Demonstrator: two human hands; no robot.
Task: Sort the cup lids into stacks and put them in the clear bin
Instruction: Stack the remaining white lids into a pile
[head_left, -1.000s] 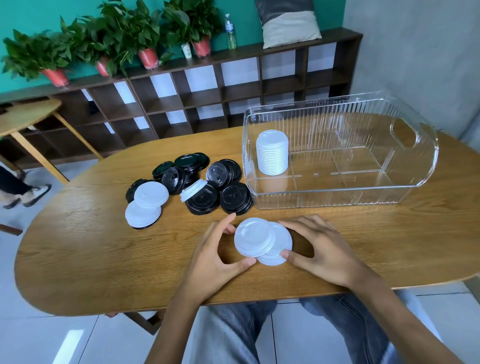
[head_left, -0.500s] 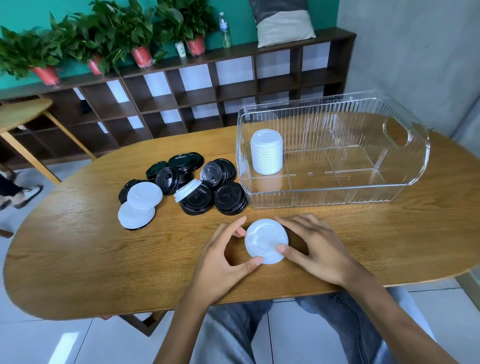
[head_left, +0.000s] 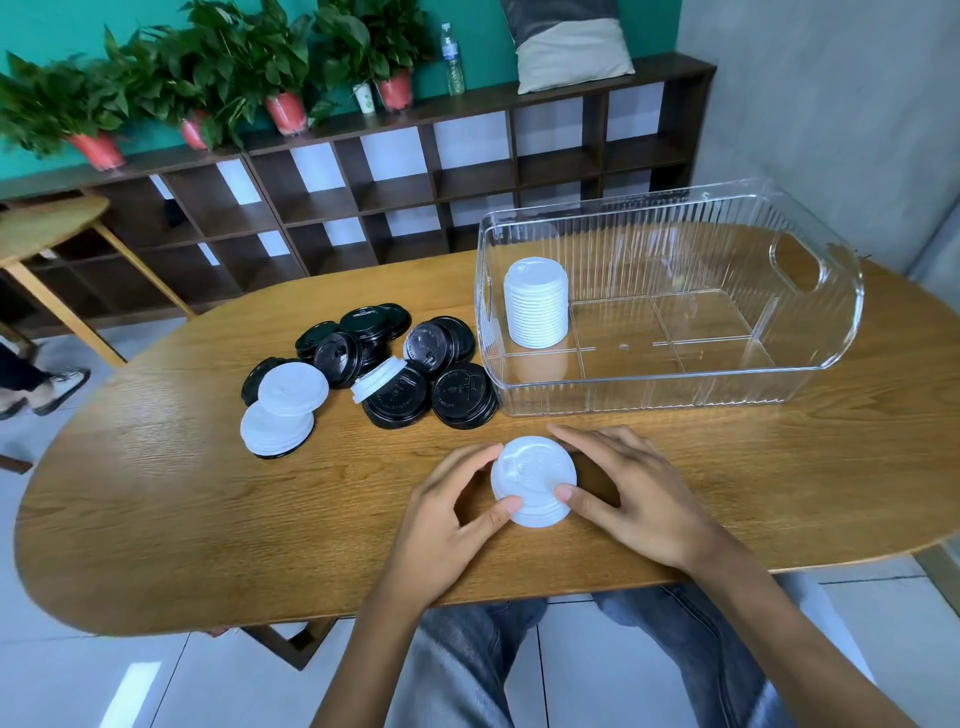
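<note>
White lids (head_left: 533, 480) sit stacked at the table's (head_left: 156, 493) near edge, left hand (head_left: 451, 519) and right hand (head_left: 631, 496) pinching the rims. Square them evenly before lifting toward the clear bin (head_left: 670, 384).

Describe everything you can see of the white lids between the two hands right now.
The small white lid stack sits on the wooden table, near its front edge, in front of the clear bin and apart from it. It looks like thin matte plastic, round, with faint raised marks on the domed top lid. At least two lids are nested; the lower rim peeks out at the front. The left hand and right hand pinch its sides, thumbs at the front edge, fingers curved round the back.
</note>
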